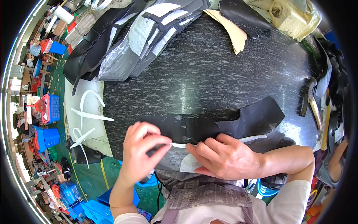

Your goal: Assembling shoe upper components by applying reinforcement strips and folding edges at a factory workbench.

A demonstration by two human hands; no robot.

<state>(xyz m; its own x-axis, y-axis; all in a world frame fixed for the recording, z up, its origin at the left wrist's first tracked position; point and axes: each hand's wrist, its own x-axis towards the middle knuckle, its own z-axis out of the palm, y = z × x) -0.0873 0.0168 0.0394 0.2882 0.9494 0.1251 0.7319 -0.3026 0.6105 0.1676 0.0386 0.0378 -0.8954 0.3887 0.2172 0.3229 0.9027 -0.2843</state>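
A black sheet piece (257, 115), smooth like leather, lies along the table's near edge with its right end flaring wider. Along its near side runs a narrow white strip (255, 138), partly covered by my right hand. My left hand (143, 149) pinches the strip's left end between thumb and forefinger. With fingers curled, my right hand (225, 155) grips the strip and the black edge farther right; its fingertips are partly hidden. Under my hands, a grey piece with a pale patch (190, 163) hangs at the table edge.
A stack of black and grey cut pieces (149, 41) lies at the far left. Loose white strips (91, 114) rest on a pale board at left. A tan piece (229, 30), a hammer-like tool (312, 99) and a yellowish wrapped roll (291, 15) sit around the dark table (194, 78).
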